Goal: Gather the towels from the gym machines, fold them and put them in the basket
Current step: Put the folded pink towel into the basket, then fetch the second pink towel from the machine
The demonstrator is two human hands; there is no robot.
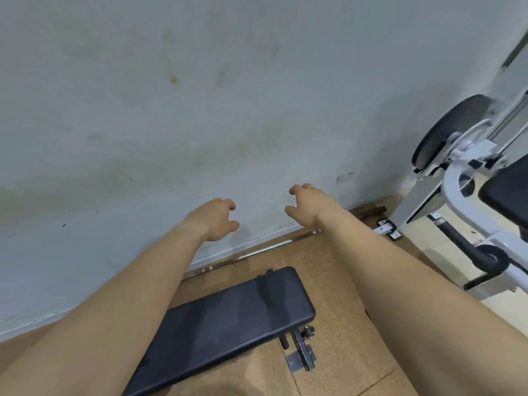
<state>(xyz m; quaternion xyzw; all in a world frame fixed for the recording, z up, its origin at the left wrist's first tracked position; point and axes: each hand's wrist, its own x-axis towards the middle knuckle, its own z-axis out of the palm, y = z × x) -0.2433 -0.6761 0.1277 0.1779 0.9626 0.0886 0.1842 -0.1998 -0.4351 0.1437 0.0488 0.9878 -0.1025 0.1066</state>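
Nearest, a black padded flat gym bench (228, 318) is seen low in the view, lying on a brown wooden floor (337, 281) with nothing on its pad. Both bare forearms are stretched forward above it. The left hand (215, 220) and right hand (308, 205) are held apart in the air at about the same level, fingers loosely curled, nothing gripped or touched; the pose is judged to be a reach or a balance while the view is turned. Beyond the hands, a thin steel bar (265, 248) is laid along the foot of a stained grey wall (200, 95). At far right a white-framed gym machine (457, 178) with a round black pad (448, 130) is seen, well apart from the right hand. No towel and no basket are shown anywhere, so their place relative to the hands cannot be told; a towel is judged to be out of view.
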